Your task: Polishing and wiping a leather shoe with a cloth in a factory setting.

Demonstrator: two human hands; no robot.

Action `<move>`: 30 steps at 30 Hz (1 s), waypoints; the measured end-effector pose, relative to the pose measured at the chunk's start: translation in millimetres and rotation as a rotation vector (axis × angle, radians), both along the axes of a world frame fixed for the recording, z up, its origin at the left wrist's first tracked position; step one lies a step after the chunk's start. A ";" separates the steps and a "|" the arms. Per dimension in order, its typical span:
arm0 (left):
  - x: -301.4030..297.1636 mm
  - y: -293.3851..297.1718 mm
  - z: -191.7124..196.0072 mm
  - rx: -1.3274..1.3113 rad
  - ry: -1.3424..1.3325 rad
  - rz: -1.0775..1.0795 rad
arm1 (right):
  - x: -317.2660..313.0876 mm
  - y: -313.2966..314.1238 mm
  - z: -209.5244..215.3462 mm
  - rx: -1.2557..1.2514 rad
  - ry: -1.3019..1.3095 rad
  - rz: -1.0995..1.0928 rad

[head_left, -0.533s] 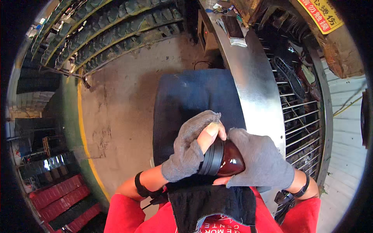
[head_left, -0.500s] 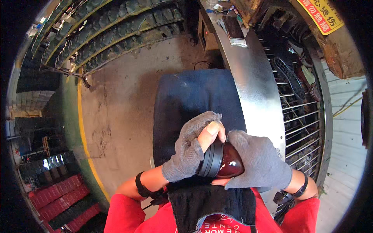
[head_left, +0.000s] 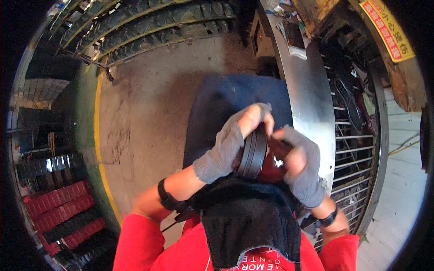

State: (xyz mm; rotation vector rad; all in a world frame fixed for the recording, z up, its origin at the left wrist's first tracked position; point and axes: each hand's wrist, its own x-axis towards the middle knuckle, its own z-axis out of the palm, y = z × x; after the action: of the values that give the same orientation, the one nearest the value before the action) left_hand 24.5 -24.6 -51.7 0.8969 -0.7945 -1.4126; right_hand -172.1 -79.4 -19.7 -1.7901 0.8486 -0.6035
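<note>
A shoe [head_left: 272, 161] with a glossy dark red upper and a thick black sole is held in front of my chest, above my dark apron [head_left: 248, 221]. On its sole side is my left hand [head_left: 237, 140], in a grey fingerless glove, with its fingers curled over the far edge of the sole. My right hand [head_left: 305, 162], gloved the same way, is bent round the red upper from the right; its thumb is smeared by motion. Both hands hide parts of the shoe, and its opening does not show.
A dark blue cloth-covered surface [head_left: 226, 95] lies beyond my hands. Along the right runs a metal bench [head_left: 309, 99], then a rack of metal rods [head_left: 352, 156] with soles and shoes. Shelves of dark shoe shapes [head_left: 167, 22] stand far left; red shoe parts [head_left: 58, 203] sit at lower left.
Both hands and the shoe have moved farther from my body. My right hand has shifted its hold, its thumb now near the upper's right side. The whole view has turned a little.
</note>
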 end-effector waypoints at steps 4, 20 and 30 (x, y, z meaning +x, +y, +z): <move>-24.7 -5.9 4.0 0.004 -0.078 0.329 | 24.8 6.8 -26.0 0.590 -0.360 -0.526; 19.4 -5.1 -87.6 0.199 0.703 0.081 | 50.2 31.5 -0.5 -0.673 -0.245 0.821; 20.3 6.4 -55.2 0.197 0.677 0.061 | -10.8 7.4 -39.7 0.563 -0.063 0.229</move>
State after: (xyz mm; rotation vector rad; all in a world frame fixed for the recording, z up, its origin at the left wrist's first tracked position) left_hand 44.8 -18.2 -106.9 0.5189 -0.1175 -1.6194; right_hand -182.9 -72.0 -59.5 -1.3193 0.6736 -0.2350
